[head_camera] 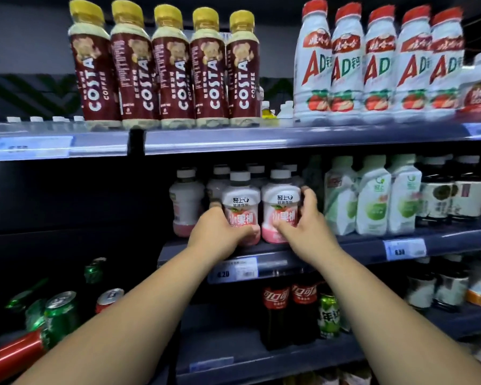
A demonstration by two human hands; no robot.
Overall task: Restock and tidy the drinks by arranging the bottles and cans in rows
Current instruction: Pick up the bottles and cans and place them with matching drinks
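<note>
Two small white-and-pink peach drink bottles stand side by side at the front of the middle shelf (pixel 353 247). My left hand (pixel 217 232) is wrapped around the left bottle (pixel 240 201). My right hand (pixel 299 220) grips the right bottle (pixel 280 200), fingers curled round its right side. More of the same bottles stand behind them, and one (pixel 186 201) stands to the left, turned label-away.
Costa coffee bottles (pixel 167 70) and white AD bottles (pixel 378 65) line the top shelf. Green-and-white bottles (pixel 372 195) and dark jars (pixel 453 190) stand to the right of my hands. Below are cola bottles (pixel 288 307), green cans (pixel 61 312) and a fallen red bottle (pixel 11 354).
</note>
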